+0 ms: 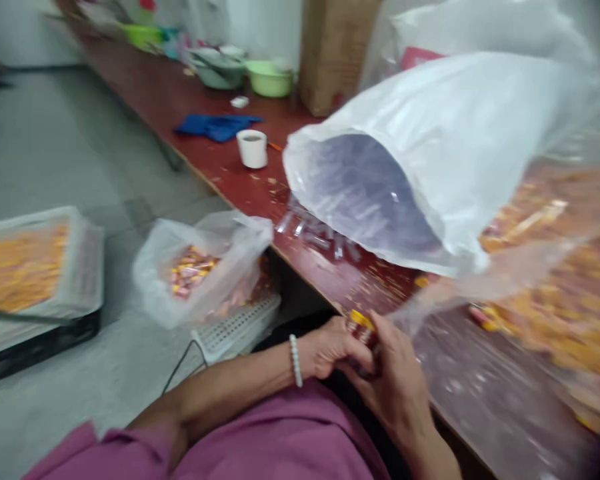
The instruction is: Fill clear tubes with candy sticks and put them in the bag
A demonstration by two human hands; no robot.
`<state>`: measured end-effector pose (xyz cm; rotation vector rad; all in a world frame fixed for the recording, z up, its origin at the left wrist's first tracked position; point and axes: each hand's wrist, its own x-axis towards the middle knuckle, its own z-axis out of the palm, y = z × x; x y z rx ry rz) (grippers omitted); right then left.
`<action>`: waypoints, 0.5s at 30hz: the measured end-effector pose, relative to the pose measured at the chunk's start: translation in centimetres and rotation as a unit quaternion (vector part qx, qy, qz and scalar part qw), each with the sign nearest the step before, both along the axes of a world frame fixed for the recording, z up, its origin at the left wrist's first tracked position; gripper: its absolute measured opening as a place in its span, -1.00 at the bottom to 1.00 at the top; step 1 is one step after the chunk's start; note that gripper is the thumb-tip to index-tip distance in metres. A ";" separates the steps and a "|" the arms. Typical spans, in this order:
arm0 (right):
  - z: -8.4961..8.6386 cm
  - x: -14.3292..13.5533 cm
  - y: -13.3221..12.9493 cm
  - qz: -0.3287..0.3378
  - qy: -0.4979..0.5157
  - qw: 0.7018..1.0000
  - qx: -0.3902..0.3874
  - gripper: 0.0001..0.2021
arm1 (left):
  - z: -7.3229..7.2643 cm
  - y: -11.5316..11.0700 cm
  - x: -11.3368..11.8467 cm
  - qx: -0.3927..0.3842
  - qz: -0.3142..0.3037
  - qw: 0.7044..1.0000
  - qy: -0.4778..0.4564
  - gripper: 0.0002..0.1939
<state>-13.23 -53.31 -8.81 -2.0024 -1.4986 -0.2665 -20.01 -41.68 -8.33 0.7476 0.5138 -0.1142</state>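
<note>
Close to my body, at the table's front edge, my two hands meet around a small yellow-and-brown wrapped piece (361, 327). My left hand (337, 347), with a pale bead bracelet at the wrist, has its fingers closed on the piece from the left. From the other side my right hand (397, 370) curls its fingers and thumb about the same piece. Only the yellow end and part of the dark printed side show; the fingers cover the rest. Beyond my hands a large white bag (445, 133) lies with its mouth towards me, full of clear plastic tubes.
Loose clear tubes (317, 237) lie by the bag's mouth on the red table (220, 177). Yellow pieces (570, 307) lie under clear film at right. A white cup (253, 149) and blue cloth (217, 127) stand further back. A filled plastic bag (155, 267) and crate (87, 267) are at left.
</note>
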 end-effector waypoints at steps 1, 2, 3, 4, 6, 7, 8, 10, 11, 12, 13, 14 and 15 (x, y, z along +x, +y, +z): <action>-0.3 0.0 0.5 -0.002 -0.017 1.000 0.012 -0.24 | -0.3 0.1 0.0 -0.021 -0.006 1.000 0.007 -0.76; -0.4 0.0 1.1 0.002 -0.029 0.999 0.018 -0.28 | -0.5 0.3 -0.1 -0.038 -0.006 0.999 0.013 -0.74; -0.5 0.0 1.7 0.011 -0.032 0.999 0.020 -0.29 | -0.6 0.6 -0.3 -0.050 -0.003 0.999 0.017 -0.72; -0.4 -0.1 2.3 0.023 -0.025 0.999 0.016 -0.28 | -0.6 1.0 -0.6 -0.056 0.004 0.998 0.019 -0.71; 0.1 -0.4 3.3 0.052 0.019 0.998 -0.003 -0.19 | 0.1 2.4 -1.9 -0.031 0.042 0.999 0.002 -0.72; 0.4 -0.4 3.6 0.060 0.051 0.997 -0.008 -0.13 | 0.7 3.5 -2.9 0.009 0.075 0.997 -0.013 -0.72; 0.8 -0.3 3.7 0.059 0.082 0.995 -0.005 -0.07 | 1.4 4.9 -4.0 0.070 0.121 0.990 -0.034 -0.72; 1.4 0.3 3.4 0.016 0.119 0.993 0.017 -0.05 | 2.8 8.6 -6.8 0.254 0.252 0.933 -0.024 -0.75; 1.6 0.8 2.9 -0.021 0.125 0.992 0.028 -0.10 | 3.3 10.8 -8.3 0.341 0.326 0.882 0.010 -0.75; 1.8 1.4 2.4 -0.064 0.128 0.989 0.033 -0.18 | 3.6 13.1 -9.8 0.410 0.417 0.809 0.061 -0.74; 1.9 2.1 1.7 -0.111 0.131 0.985 0.031 -0.25 | 3.6 15.4 -11.2 0.429 0.442 0.784 0.082 -0.74; 1.9 2.8 1.0 -0.153 0.135 0.979 0.027 -0.31 | 3.2 17.4 -12.5 0.437 0.459 0.767 0.101 -0.74; 1.9 3.4 0.3 -0.185 0.136 0.973 0.026 -0.34 | 2.6 19.2 -13.7 0.450 0.463 0.750 0.143 -0.69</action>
